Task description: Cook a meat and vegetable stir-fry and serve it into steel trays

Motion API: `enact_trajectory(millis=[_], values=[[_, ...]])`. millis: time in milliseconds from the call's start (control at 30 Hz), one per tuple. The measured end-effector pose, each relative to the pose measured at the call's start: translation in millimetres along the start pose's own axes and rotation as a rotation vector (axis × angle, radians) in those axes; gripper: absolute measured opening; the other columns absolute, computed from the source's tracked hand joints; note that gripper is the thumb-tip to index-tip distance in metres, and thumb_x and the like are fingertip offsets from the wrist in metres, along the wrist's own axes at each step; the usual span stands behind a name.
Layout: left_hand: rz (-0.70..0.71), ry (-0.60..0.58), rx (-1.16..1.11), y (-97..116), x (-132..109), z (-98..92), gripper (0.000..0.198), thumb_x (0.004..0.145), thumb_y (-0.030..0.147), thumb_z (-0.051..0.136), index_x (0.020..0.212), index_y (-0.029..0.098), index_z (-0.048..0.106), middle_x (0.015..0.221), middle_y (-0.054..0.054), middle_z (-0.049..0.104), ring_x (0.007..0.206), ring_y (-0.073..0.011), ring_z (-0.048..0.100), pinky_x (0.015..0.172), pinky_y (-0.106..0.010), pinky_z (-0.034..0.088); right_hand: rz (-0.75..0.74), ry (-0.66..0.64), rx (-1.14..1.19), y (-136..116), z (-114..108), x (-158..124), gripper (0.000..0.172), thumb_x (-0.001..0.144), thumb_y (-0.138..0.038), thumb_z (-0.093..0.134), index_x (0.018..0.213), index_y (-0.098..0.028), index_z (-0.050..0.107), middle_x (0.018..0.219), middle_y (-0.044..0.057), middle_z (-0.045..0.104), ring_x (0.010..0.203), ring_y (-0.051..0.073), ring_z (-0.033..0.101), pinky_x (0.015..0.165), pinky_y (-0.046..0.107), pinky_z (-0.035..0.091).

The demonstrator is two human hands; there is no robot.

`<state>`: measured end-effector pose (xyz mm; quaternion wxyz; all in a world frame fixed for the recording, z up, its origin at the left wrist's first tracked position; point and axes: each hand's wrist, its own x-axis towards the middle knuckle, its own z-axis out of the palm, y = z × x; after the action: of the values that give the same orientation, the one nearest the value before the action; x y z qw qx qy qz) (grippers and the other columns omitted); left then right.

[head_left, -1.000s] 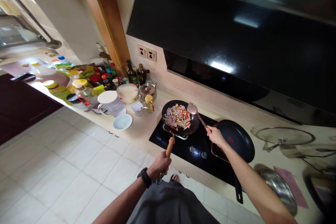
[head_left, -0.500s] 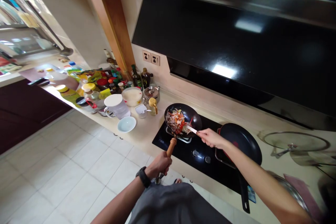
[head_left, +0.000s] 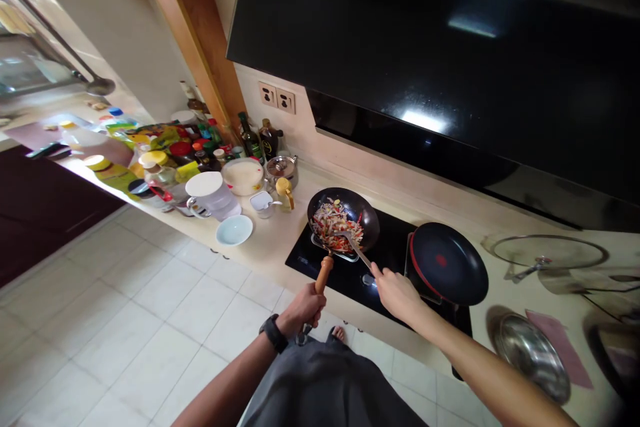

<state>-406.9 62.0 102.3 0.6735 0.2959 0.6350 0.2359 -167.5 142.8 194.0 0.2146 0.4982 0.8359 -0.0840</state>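
The left hand (head_left: 306, 305) is clamped round the wooden handle (head_left: 324, 273) of the wok (head_left: 367, 215), which sits on the black hob (head_left: 390, 255) on the worktop. The right hand (head_left: 395, 290), at 4 o'clock from the wok, is closed on a spatula (head_left: 358, 247) whose blade lies in the chopped food (head_left: 329, 223). A flat pan (head_left: 449, 264) stands at the wok's 3 o'clock.

Empty frying pan (head_left: 449, 263), pale bowl (head_left: 234, 230)
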Motion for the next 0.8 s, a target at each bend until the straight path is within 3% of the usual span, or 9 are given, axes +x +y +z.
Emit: enact_trajectory(millis=[67,133,267,367,467,567,633,800], values=[[0.008,0.008,0.015,-2.1,1.7,-1.6,0.017,0.074,0.01,0.054,0.082,0.023,0.046,0.044,0.01,0.047,0.033,-0.0098,0.043,0.039,-0.021,0.037,0.053,0.041,0.043,6.3,7.2,19.2,0.053,0.105,-0.018,0.038,0.156,-0.014,0.047,0.115,0.02,0.074,0.094,0.029,0.077,0.078,0.033,0.055],[0.009,0.014,0.04,-3.3,2.6,-4.6,0.017,0.074,0.01,0.053,0.084,0.023,0.046,0.044,0.009,0.047,0.034,-0.0104,0.045,0.04,-0.021,0.037,0.062,0.124,0.176,29.9,8.8,28.3,0.049,0.106,-0.023,0.039,0.151,-0.015,0.054,0.116,0.018,0.076,0.098,0.027,0.077,0.084,0.033,0.056],[0.001,0.026,0.084,-4.9,3.6,-8.4,0.018,0.075,0.011,0.054,0.089,0.022,0.048,0.046,0.009,0.049,0.036,-0.0103,0.047,0.041,-0.021,0.037,0.033,0.284,0.45,93.5,-5.7,32.9,0.04,0.104,-0.028,0.044,0.132,-0.018,0.071,0.12,0.014,0.077,0.111,0.026,0.074,0.095,0.03,0.053],[-0.014,0.036,0.099,-7.2,5.9,-7.0,0.02,0.076,0.011,0.052,0.093,0.021,0.049,0.045,0.01,0.048,0.035,-0.0101,0.046,0.042,-0.02,0.036,0.118,0.288,0.562,110.9,-15.0,46.2,0.034,0.101,-0.023,0.048,0.121,-0.017,0.074,0.111,0.016,0.079,0.105,0.027,0.074,0.089,0.031,0.054],[-0.006,0.033,0.1,-10.3,8.7,-5.6,0.022,0.076,0.012,0.051,0.096,0.02,0.05,0.043,0.01,0.047,0.034,-0.01,0.046,0.041,-0.02,0.036,0.275,0.138,0.889,98.0,-8.1,62.0,0.023,0.101,-0.02,0.048,0.103,-0.017,0.071,0.089,0.012,0.076,0.074,0.018,0.071,0.064,0.023,0.051],[0.01,0.019,0.097,-12.8,10.3,-6.9,0.024,0.076,0.012,0.053,0.099,0.019,0.05,0.043,0.011,0.048,0.033,-0.0094,0.045,0.041,-0.019,0.035,0.327,-0.083,1.153,79.9,5.5,70.3,0.025,0.103,-0.029,0.048,0.086,-0.017,0.062,0.067,0.001,0.062,0.041,0.007,0.044,0.039,0.017,0.03],[0.01,0.011,0.091,-13.2,10.5,-9.0,0.025,0.076,0.013,0.054,0.101,0.019,0.05,0.043,0.011,0.048,0.033,-0.0091,0.045,0.042,-0.019,0.035,0.31,-0.202,1.275,72.0,8.7,76.6,0.026,0.104,-0.033,0.048,0.085,-0.018,0.057,0.065,-0.002,0.056,0.037,0.003,0.031,0.034,0.015,0.019],[-0.006,-0.025,0.107,-9.7,8.1,-16.4,0.028,0.075,0.012,0.053,0.103,0.019,0.05,0.046,0.008,0.051,0.036,-0.0118,0.048,0.043,-0.021,0.038,0.24,-0.335,1.44,57.1,-8.0,106.4,0.019,0.102,-0.029,0.053,0.089,-0.017,0.057,0.068,-0.003,0.054,0.039,0.001,0.027,0.033,0.012,0.018]])
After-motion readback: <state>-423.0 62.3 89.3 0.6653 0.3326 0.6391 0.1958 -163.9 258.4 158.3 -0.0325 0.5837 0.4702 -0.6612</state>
